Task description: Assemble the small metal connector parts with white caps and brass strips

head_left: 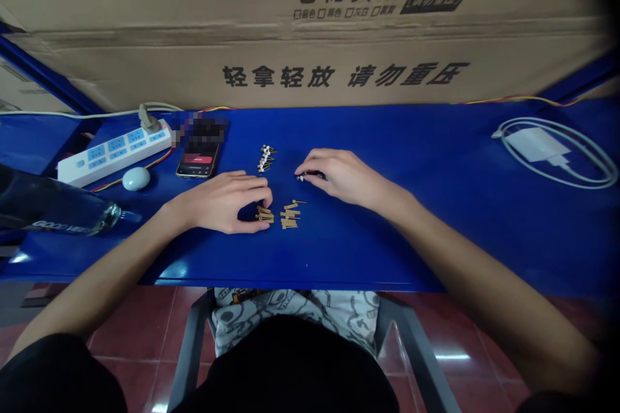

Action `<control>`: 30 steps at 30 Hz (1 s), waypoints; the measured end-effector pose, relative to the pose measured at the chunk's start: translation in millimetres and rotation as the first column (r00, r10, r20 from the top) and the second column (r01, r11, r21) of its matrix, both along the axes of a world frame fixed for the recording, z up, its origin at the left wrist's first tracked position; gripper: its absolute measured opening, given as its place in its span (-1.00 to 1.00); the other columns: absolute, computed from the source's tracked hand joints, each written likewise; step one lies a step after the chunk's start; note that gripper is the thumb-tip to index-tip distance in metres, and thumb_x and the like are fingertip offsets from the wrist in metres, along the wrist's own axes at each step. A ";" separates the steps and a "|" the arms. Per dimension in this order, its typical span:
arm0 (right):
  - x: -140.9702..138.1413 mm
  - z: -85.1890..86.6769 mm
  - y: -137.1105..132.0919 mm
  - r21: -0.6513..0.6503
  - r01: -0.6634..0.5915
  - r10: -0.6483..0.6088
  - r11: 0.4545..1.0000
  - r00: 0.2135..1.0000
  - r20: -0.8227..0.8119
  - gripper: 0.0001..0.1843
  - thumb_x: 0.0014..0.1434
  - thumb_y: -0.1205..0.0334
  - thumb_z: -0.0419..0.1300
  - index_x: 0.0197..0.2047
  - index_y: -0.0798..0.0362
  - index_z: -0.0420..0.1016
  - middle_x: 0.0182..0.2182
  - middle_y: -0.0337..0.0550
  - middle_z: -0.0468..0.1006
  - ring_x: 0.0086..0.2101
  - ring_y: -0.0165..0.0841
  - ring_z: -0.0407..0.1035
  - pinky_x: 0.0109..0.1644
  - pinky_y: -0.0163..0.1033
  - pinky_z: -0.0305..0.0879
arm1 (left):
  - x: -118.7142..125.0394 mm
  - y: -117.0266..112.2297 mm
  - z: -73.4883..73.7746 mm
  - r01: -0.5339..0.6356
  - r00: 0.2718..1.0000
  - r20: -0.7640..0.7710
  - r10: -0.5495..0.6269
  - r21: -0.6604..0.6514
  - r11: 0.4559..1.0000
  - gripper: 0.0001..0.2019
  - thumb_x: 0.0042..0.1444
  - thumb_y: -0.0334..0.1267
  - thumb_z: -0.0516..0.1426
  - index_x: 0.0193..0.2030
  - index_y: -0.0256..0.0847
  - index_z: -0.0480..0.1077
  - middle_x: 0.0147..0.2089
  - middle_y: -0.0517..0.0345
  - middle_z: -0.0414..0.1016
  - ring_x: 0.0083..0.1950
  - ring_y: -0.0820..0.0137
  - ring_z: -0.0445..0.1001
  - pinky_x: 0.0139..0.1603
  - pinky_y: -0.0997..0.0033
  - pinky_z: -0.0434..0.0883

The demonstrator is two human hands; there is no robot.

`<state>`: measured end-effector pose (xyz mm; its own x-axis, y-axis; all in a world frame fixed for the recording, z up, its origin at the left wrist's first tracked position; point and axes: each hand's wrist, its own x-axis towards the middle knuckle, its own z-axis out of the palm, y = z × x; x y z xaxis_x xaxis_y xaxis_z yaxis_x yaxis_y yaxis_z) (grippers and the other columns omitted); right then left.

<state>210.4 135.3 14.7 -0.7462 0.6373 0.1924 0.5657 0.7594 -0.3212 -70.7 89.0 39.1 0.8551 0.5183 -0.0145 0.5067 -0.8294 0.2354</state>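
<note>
My left hand rests on the blue table with its fingers curled, and the fingertips pinch at a small pile of brass pins. A second little pile of brass pins lies just to the right of it. My right hand lies further back, fingers closed on a small dark and white part at its fingertips. A cluster of white-tipped connectors sits between the two hands, slightly behind them.
A phone, a white power strip and a pale round object lie at the left. A dark glossy device sits at the far left. A white charger with coiled cable lies at the right. Cardboard boxes stand behind.
</note>
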 end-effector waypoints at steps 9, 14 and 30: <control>-4.0 13.0 -8.3 -0.027 -0.027 0.024 0.999 0.993 -0.119 -0.75 0.34 0.35 0.11 -0.07 0.04 0.62 -0.18 -0.08 0.62 -0.26 -0.31 0.49 -0.13 -0.21 0.33 | 11.0 -0.1 -10.7 -0.248 0.920 0.330 0.211 0.075 0.966 -0.74 0.47 -0.11 0.03 -0.09 -0.22 0.45 -0.18 0.12 0.56 -0.17 0.36 0.51 -0.03 0.34 0.36; -3.7 24.9 -14.5 0.003 0.014 -0.013 1.000 0.982 -0.187 -0.78 0.34 0.36 0.12 -0.12 0.05 0.62 -0.20 -0.10 0.63 -0.25 -0.30 0.51 -0.12 -0.19 0.36 | 15.0 -3.6 -14.5 -0.289 0.910 0.352 0.219 0.161 0.944 -0.76 0.46 -0.14 0.04 -0.09 -0.22 0.45 -0.18 0.12 0.56 -0.19 0.35 0.50 -0.04 0.30 0.36; -26.7 27.0 -46.4 -0.013 -0.079 0.064 0.997 0.886 -0.459 -0.80 0.39 0.35 0.13 -0.03 0.01 0.56 -0.12 -0.11 0.63 -0.12 -0.31 0.53 -0.02 -0.16 0.45 | 20.8 -11.5 -13.3 -0.270 0.912 0.373 0.172 0.226 0.936 -0.78 0.50 -0.19 -0.01 -0.07 -0.23 0.40 -0.17 0.09 0.56 -0.20 0.33 0.48 -0.16 0.30 0.30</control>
<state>183.7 88.9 41.7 -0.6236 0.5969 0.5048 0.2950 0.7777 -0.5552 -49.9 77.4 25.8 0.6444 0.6370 0.4231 0.6125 -0.7612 0.2132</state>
